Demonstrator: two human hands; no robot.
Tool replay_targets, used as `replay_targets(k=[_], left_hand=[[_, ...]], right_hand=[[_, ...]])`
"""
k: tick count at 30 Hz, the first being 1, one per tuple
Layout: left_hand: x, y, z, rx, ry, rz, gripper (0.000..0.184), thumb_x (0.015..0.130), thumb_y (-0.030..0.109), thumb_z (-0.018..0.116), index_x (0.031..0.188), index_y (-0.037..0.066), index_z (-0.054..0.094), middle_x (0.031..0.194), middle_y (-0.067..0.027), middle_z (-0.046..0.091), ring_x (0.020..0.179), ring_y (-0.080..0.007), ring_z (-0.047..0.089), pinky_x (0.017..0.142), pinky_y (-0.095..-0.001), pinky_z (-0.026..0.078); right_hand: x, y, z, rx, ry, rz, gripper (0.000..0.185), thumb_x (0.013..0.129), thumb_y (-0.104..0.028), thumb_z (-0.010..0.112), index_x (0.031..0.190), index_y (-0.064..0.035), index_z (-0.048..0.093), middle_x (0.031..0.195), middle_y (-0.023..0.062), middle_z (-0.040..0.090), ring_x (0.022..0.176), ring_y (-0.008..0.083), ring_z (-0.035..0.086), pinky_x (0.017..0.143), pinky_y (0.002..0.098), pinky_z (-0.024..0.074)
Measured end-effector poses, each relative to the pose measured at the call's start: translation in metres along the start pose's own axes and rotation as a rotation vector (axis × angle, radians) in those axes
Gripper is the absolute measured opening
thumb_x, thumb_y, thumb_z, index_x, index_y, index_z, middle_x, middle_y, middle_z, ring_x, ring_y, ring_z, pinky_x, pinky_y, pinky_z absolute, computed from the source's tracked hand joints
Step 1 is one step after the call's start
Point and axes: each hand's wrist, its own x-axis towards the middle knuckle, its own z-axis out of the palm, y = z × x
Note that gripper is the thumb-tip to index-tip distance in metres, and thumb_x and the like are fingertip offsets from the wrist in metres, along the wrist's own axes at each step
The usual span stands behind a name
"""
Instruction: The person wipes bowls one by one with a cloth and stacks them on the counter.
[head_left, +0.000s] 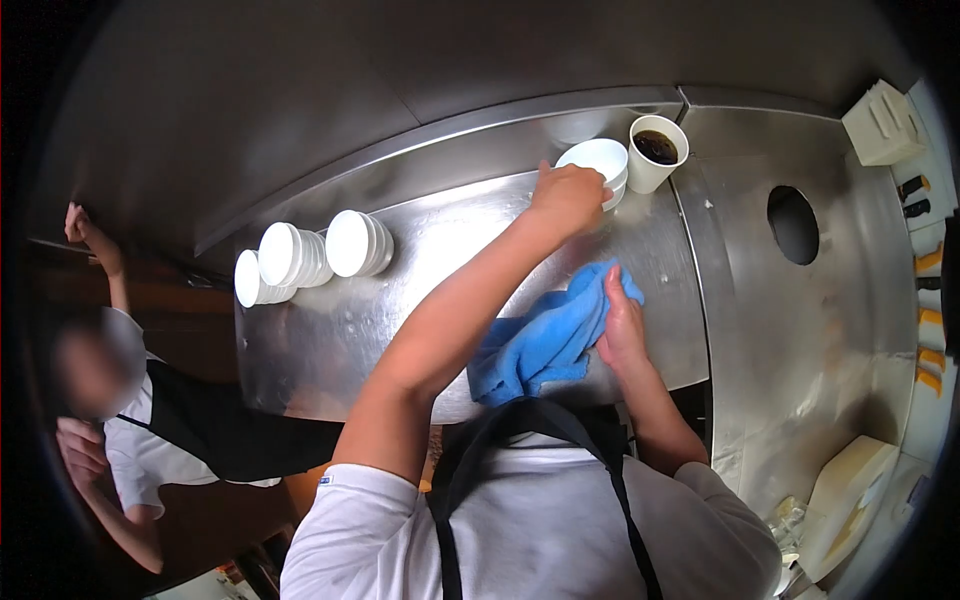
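My left hand (570, 203) reaches across the steel counter (440, 240) to a short stack of white bowls (598, 160) near the back edge. Its fingers are curled against the near side of the stack, and the fingertips are partly hidden. A blue cloth (550, 340) hangs bunched in my right hand (624, 325), close to my body, with the thumb lying along it. Just right of the bowls stands a white cup (650, 178) with a dark drink in it.
Several stacked white bowls (350, 245) stand at the counter's left end. Beyond a seam on the right, the steel top has a round hole (794, 225). Knives (930, 318) and a cream holder (884, 124) line the right wall. Another person (190, 420) is at the left.
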Motion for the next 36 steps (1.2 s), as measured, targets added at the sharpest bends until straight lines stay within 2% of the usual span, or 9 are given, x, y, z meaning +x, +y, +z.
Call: replay_targets(k=[10,14,17,22,26,28,31,34,36], left_hand=[[-0.125,0.005,-0.005,-0.202,0.633,0.014,0.014,0.085,0.007,0.064,0.077,0.0,0.056,0.068,-0.0185,0.054,0.064,-0.0373,0.055,0.056,-0.0442,0.044],[-0.169,0.008,0.01,-0.49,0.63,-0.008,0.019,0.087,0.007,0.061,0.071,0.001,0.054,0.061,-0.0163,0.051,0.054,-0.0327,0.052,0.051,-0.0406,0.041],[-0.189,0.01,-0.032,-0.725,0.608,-0.105,0.027,0.092,0.01,0.058,0.067,0.0,0.056,0.057,-0.0131,0.052,0.047,-0.0271,0.048,0.048,-0.0362,0.039],[-0.174,-0.043,-0.019,-1.416,0.883,-0.481,0.023,0.095,0.015,0.054,0.108,-0.002,0.063,0.093,-0.0123,0.066,0.084,-0.0171,0.061,0.079,-0.0294,0.047],[-0.183,-0.043,-0.008,-0.881,0.685,-0.178,0.04,0.097,0.018,0.052,0.134,0.002,0.049,0.121,-0.015,0.059,0.103,-0.0209,0.059,0.092,-0.0318,0.046],[-0.181,-0.039,-0.028,-2.251,0.245,-0.429,0.046,0.098,0.027,0.052,0.136,0.001,0.047,0.122,-0.0177,0.058,0.109,-0.024,0.059,0.093,-0.035,0.047],[-0.179,-0.054,-0.025,-1.985,0.181,-0.329,0.054,0.097,0.034,0.049,0.138,-0.001,0.044,0.123,-0.0183,0.058,0.111,-0.0248,0.058,0.096,-0.0357,0.046],[-0.18,-0.055,-0.006,-0.937,0.64,-0.26,0.061,0.097,0.042,0.046,0.141,-0.001,0.041,0.118,-0.0178,0.061,0.108,-0.0264,0.06,0.098,-0.0386,0.046],[-0.186,-0.051,-0.005,-1.285,0.515,-0.32,0.058,0.098,0.043,0.044,0.137,0.0,0.046,0.12,-0.0166,0.062,0.108,-0.0251,0.061,0.098,-0.0382,0.046]], right_hand=[[-0.02,0.021,0.037,-0.084,-0.09,-0.491,0.063,0.103,-0.046,0.039,0.139,0.0065,0.04,0.136,0.0147,0.049,0.123,0.0239,0.049,0.106,0.0366,0.0373],[-0.011,0.004,0.069,-0.512,-0.296,-0.391,0.054,0.103,-0.036,0.047,0.137,0.0049,0.043,0.133,0.0134,0.052,0.123,0.0248,0.049,0.106,0.0357,0.0368],[0.009,-0.025,0.07,-0.245,-0.282,0.237,0.05,0.1,-0.035,0.054,0.133,0.0024,0.05,0.127,0.0101,0.057,0.116,0.021,0.054,0.101,0.0344,0.0417],[-0.004,-0.008,0.091,-0.14,-0.411,-0.096,0.04,0.096,-0.032,0.062,0.123,-0.0019,0.058,0.117,0.0057,0.06,0.106,0.0163,0.056,0.093,0.0322,0.0458],[-0.016,-0.007,0.108,-0.557,-0.576,-0.499,0.043,0.093,-0.03,0.067,0.123,-0.0019,0.056,0.118,0.0106,0.061,0.106,0.0213,0.058,0.094,0.0337,0.0458],[-0.022,-0.007,0.106,-1.168,-0.741,-0.936,0.051,0.09,-0.032,0.069,0.127,-0.0009,0.052,0.122,0.0139,0.06,0.11,0.0237,0.058,0.096,0.0362,0.0457],[-0.004,0.021,0.1,-1.297,-0.762,-0.974,0.058,0.085,-0.033,0.075,0.128,-0.001,0.052,0.125,0.0165,0.058,0.116,0.0266,0.056,0.099,0.039,0.0435],[-0.012,0.013,0.1,-0.746,-0.717,-0.205,0.062,0.08,-0.035,0.079,0.127,-0.0031,0.054,0.128,0.0159,0.057,0.123,0.0283,0.051,0.104,0.0426,0.0386],[-0.014,0.017,0.098,-0.888,-0.742,-0.39,0.059,0.079,-0.034,0.08,0.124,-0.0045,0.057,0.125,0.0166,0.058,0.121,0.0304,0.052,0.105,0.0446,0.0371]])
